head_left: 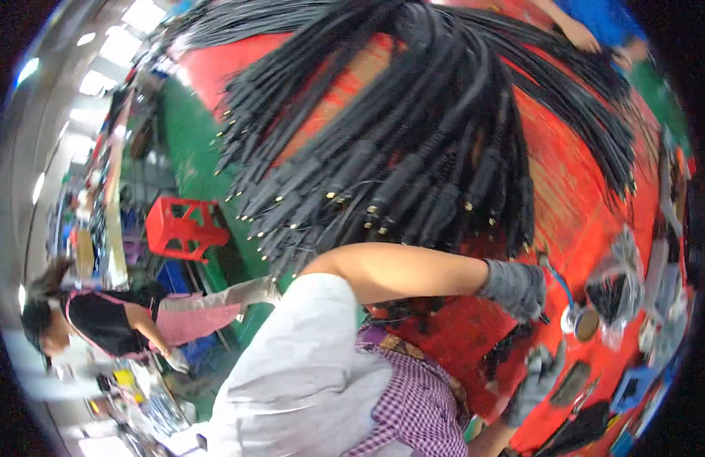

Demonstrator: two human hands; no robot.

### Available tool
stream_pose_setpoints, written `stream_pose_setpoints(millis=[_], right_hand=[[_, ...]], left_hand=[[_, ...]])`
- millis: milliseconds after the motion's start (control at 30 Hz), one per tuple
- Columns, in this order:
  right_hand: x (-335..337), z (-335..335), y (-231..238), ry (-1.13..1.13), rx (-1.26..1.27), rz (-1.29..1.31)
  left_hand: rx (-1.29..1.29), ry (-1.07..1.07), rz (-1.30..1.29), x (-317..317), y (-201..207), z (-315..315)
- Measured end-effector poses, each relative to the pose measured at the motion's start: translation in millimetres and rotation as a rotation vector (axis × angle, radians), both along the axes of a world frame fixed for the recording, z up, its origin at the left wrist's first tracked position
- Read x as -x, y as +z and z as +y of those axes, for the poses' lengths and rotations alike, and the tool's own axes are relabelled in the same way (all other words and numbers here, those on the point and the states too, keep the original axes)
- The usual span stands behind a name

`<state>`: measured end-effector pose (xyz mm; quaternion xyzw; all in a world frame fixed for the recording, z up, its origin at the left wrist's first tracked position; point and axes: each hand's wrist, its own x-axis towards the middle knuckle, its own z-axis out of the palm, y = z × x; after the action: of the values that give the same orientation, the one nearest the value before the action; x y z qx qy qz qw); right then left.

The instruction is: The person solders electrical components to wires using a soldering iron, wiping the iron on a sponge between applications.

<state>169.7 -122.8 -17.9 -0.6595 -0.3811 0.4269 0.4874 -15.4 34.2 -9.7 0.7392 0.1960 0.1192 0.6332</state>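
My left hand (514, 291), in a dark grey glove, reaches across from the pale-sleeved arm. Its fingers are closed, and a small dark tip (544, 318) sticks out beside them; what it belongs to is hidden. Nearer to me, my right hand (537, 385), in a grey glove, has a finger and thumb apart, with nothing visible between them. A round tan-topped container (586, 324) with a blue strip (560, 283) stands just beyond both hands. Close to the right hand lies a dark flat block (571, 383) on the red tabletop (474, 346).
Large bundles of black cables (413, 129) with brass-coloured tips cover the far left of the table. A clear plastic bag (618, 289) and a blue holder (633, 390) lie to the right. A red stool (186, 227) and a co-worker (131, 320) are at left; another person's arm (573, 30) shows above.
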Motion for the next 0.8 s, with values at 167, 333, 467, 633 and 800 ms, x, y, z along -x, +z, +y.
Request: stream_pose_setpoints(millis=[167, 333, 467, 633, 800], right_hand=[[-98, -118, -80, 0.109, 0.057, -0.058], [-43, -158, -9, -0.242, 0.333, 0.431], [-104, -247, -54, -0.489, 0.121, 0.272], [-130, -278, -48, -0.763, 0.186, -0.004], [-86, -283, -71, -0.550, 0.502, 0.774]], left_hand=[[-0.345, -0.076, -0.040, -23, -4, 7], [-0.235, -0.001, -0.003, 3, -1, 9], [0.339, 0.134, 0.182, -13, 49, 6], [0.334, 0.091, 0.257, -18, 36, 0], [0.383, 0.145, 0.265, -34, 41, -11]])
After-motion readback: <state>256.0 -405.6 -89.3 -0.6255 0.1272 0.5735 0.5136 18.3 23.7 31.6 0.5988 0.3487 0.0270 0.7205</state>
